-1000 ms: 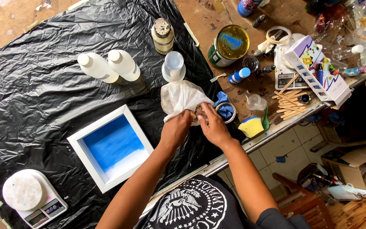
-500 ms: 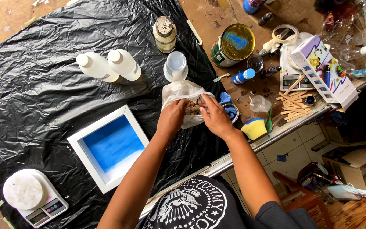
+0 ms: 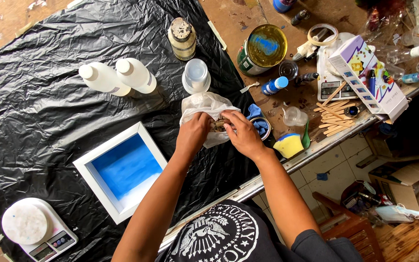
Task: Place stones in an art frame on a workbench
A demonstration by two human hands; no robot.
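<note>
Both my hands are at a clear plastic bag [image 3: 203, 107] lying on the black plastic sheet [image 3: 35, 111]. My left hand [image 3: 193, 134] grips the bag's near side. My right hand [image 3: 239, 133] has its fingers in the bag's mouth, on small brownish pieces [image 3: 217, 125] inside. Just left of my forearm sits a white square frame [image 3: 122, 171] with a blue painted bottom.
Two white bottles [image 3: 117, 77], a clear cup [image 3: 196, 75] and a capped jar [image 3: 182, 36] stand behind the bag. A paint can [image 3: 263, 48], wooden sticks [image 3: 333, 114], a yellow sponge [image 3: 288, 144] and a box [image 3: 367, 82] crowd the right. A kitchen scale [image 3: 35, 228] sits front left.
The bag has been lowered onto the sheet and opened. My right hand's fingers have gone further into it, and both hands have shifted slightly.
</note>
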